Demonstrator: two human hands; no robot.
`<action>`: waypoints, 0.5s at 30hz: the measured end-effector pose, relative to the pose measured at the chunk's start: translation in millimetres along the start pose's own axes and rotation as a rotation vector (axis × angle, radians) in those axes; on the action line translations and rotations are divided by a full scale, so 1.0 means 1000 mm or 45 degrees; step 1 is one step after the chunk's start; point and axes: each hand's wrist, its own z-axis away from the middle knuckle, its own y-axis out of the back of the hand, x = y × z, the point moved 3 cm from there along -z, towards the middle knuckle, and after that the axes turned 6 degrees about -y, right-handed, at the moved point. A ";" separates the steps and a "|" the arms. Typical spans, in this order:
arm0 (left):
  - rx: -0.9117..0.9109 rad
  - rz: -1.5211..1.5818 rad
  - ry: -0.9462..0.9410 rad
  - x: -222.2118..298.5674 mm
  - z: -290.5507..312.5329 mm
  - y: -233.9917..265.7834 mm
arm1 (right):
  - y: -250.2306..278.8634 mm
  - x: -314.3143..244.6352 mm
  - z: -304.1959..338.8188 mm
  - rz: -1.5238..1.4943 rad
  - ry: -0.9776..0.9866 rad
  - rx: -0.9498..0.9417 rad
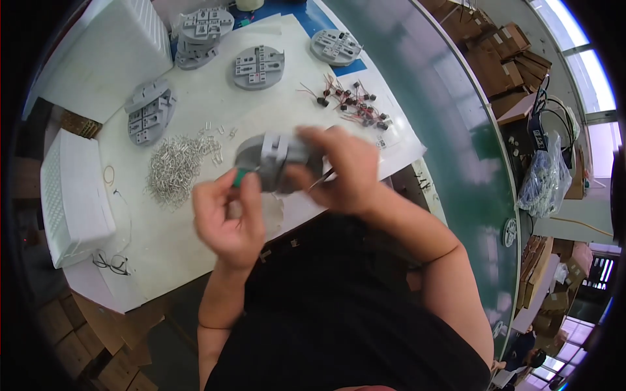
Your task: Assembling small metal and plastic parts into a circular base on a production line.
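Note:
My right hand (345,169) grips a round grey plastic base (257,153), which is tilted above the table's near edge. A thin dark rod (323,177) shows by the right fingers; its kind is unclear. The fingers of my left hand (228,218) are pinched at the base's lower left edge, with a small green piece (240,176) between their tips. Motion blurs the base and the right hand. To the left of them lies a heap of small shiny metal clips (175,168), with a few strewn beside it.
More grey round bases (259,67) stand on the white-covered table, some stacked at the back. Small dark parts with red wires (355,104) lie at the right. White foam boxes (78,195) line the left side, near eyeglasses (112,263). A green conveyor belt (450,130) runs along the right.

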 end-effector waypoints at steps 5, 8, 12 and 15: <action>0.246 0.412 0.304 -0.029 -0.034 -0.056 | -0.008 0.031 -0.002 -0.050 -0.108 0.146; 0.242 0.121 -0.211 -0.018 -0.030 -0.048 | 0.004 0.016 -0.016 0.107 0.091 0.292; 0.070 0.139 -0.209 0.002 -0.012 -0.017 | 0.051 0.161 -0.049 0.203 -0.505 0.632; -0.241 -0.074 -0.138 -0.002 -0.002 0.015 | 0.151 0.381 -0.005 0.373 -0.906 0.932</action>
